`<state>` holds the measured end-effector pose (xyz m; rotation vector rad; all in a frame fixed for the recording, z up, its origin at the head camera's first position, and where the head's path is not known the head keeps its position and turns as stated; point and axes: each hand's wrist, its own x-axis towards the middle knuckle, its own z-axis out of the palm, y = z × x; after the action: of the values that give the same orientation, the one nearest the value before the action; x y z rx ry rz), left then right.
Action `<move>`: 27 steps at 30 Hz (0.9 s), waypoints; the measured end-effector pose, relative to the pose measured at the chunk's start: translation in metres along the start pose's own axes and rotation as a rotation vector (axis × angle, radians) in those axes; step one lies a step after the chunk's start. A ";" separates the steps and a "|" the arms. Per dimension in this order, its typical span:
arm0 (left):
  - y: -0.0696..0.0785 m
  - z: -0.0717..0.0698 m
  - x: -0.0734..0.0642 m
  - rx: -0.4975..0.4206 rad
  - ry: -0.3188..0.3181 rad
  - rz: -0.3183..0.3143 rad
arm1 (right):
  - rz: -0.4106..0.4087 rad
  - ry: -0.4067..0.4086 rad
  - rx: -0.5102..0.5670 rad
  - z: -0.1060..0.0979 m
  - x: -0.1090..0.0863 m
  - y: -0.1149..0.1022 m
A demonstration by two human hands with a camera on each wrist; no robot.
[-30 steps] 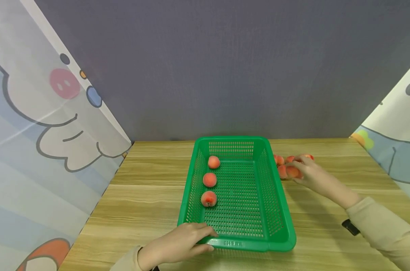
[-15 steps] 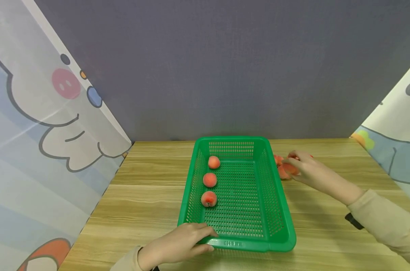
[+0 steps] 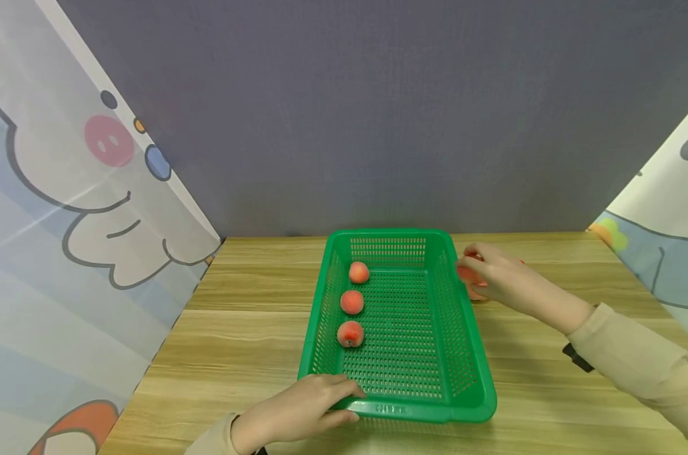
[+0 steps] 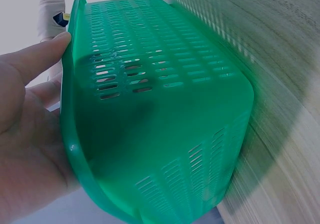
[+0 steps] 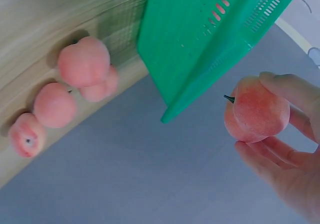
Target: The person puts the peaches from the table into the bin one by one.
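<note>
The right hand [image 3: 500,275] grasps one peach [image 5: 257,109] between thumb and fingers, its short green stem showing. I find this peach raised off the table [image 3: 241,341], just beside the far part of the right long side of the green basket [image 3: 389,409]; from where I stand, I cannot tell whether it overhangs the rim.

The left hand [image 3: 301,407] grips the basket's near rim, thumb outside, fingers over the edge. The basket sits upright. Inside, along its left wall, three red-orange peaches [image 3: 352,302] stand in a row, set apart from one another. To the basket's right, four loose peaches [image 5: 55,105] lie close together on the wood-grain surface.

A dark grey panel [image 3: 344,114] rises behind the table. A cartoon-printed sheet [image 3: 48,253] hangs at the left. Both sleeves are beige.
</note>
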<state>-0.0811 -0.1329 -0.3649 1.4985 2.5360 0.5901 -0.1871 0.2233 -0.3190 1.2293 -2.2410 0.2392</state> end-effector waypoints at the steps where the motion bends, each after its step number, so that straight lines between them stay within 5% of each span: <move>1: 0.000 0.000 0.000 0.000 0.000 -0.001 | 0.003 -0.002 0.002 0.000 0.002 -0.001; 27: 0.003 -0.003 0.000 -0.022 -0.021 -0.016 | -0.034 -0.092 0.113 0.015 0.056 -0.034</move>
<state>-0.0800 -0.1322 -0.3613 1.4684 2.5146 0.5952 -0.1882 0.1576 -0.3045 1.3622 -2.3099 0.3048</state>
